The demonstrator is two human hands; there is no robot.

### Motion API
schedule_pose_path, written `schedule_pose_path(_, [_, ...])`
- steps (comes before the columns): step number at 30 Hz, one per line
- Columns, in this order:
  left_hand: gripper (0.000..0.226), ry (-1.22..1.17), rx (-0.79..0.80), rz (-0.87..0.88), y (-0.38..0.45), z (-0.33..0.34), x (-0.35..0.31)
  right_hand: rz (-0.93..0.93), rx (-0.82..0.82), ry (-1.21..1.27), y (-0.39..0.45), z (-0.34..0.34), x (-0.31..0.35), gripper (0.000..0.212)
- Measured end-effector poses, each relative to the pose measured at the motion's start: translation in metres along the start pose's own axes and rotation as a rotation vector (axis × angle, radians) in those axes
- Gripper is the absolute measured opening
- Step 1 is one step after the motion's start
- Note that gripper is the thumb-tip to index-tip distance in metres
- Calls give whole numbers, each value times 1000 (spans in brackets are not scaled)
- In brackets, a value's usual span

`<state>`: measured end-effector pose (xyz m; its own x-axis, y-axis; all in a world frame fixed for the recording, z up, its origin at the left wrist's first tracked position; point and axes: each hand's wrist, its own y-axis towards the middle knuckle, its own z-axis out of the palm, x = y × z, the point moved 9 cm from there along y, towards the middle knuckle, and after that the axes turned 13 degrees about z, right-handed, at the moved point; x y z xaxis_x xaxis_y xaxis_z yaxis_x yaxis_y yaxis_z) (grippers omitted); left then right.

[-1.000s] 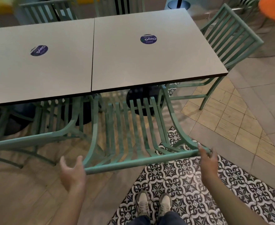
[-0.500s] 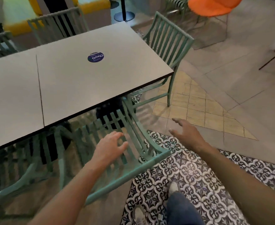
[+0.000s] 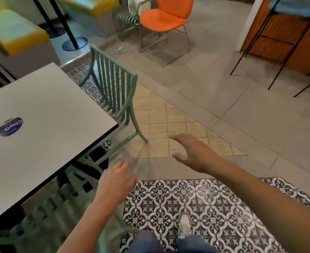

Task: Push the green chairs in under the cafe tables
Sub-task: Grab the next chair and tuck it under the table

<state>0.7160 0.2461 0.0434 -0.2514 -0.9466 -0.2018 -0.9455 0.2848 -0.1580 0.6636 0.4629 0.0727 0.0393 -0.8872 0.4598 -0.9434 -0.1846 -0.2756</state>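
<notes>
A green slatted chair [image 3: 114,84] stands at the right end of the grey cafe table [image 3: 46,136], its seat partly under the tabletop and its back sticking out. A second green chair [image 3: 79,176] shows blurred beneath the table's near edge. My left hand [image 3: 114,181] hovers open over the floor just right of that near chair, touching nothing. Further right, my right hand [image 3: 192,152] is stretched forward with its fingers spread, empty, above the yellow tiles and apart from the end chair.
An orange chair [image 3: 163,17] stands at the back, with a dark green metal chair [image 3: 130,21] beside it. Thin black stool legs [image 3: 276,57] and a wooden counter [image 3: 287,30] are at the right. Yellow cushioned benches [image 3: 13,31] lie behind the table. Patterned tiles [image 3: 205,207] cover the floor near my feet.
Both hands have let go of the near chair's back rail and lifted away. My view has swung right, bringing the end chair and the orange chair into sight.
</notes>
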Motion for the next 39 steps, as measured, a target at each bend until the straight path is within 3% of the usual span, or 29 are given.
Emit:
schedule_pose_path(11, [49, 46, -95, 29, 268, -45, 3, -76, 13, -91, 221, -83, -48, 61])
schedule_pose_path(23, [47, 54, -128, -222, 478, -107, 100, -267, 51, -151, 467, -177, -22, 60])
schedule_pose_path(30, [48, 40, -147, -557, 563, -106, 176, -542, 192, -224, 625, -175, 15, 61])
schedule_pose_path(34, [43, -63, -161, -834, 589, -103, 204, -731, 325, -299, 688, -171, 57, 61])
schedule_pose_path(39, [61, -244, -159, -1151, 600, -76, 234, -945, 482, -381, 740, -153, 117, 63])
